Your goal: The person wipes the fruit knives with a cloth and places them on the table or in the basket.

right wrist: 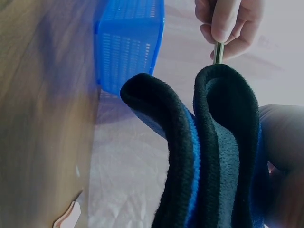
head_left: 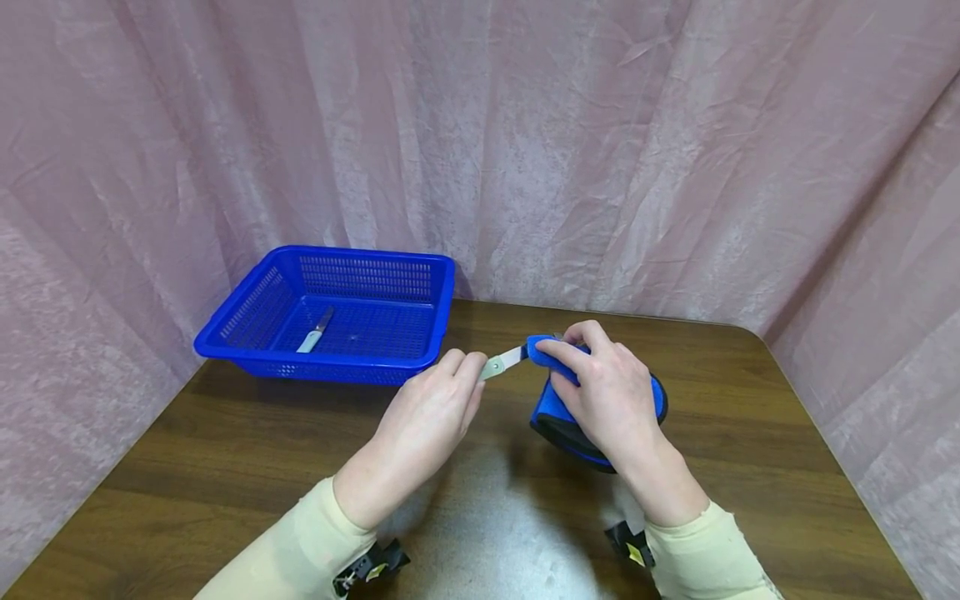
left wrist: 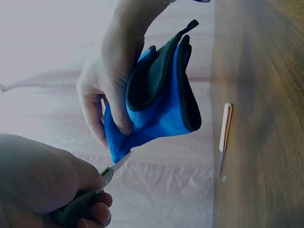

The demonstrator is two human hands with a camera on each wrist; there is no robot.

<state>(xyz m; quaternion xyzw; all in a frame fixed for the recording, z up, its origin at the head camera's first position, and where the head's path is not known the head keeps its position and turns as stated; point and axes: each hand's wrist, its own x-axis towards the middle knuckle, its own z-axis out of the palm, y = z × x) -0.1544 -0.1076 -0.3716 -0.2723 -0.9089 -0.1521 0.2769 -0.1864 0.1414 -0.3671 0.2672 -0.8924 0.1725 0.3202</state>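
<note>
My left hand (head_left: 431,404) grips the pale green handle of a small folding knife (head_left: 497,365), its blade out and pointing right. With my right hand (head_left: 611,396) I pinch a folded blue cloth (head_left: 553,406) with black edging around the blade's far part. In the left wrist view, the blade tip shows just at the cloth (left wrist: 156,123), beside my right thumb. Most of the handle is hidden inside my left fingers. The right wrist view shows the cloth's dark edge folds up close.
A blue plastic basket (head_left: 367,372) stands at the back left. Inside lies another knife (head_left: 311,340) with a pale handle. One more knife (left wrist: 225,128), with a whitish and orange handle, lies on the wooden table (head_left: 262,467). A pink curtain (head_left: 525,167) hangs behind.
</note>
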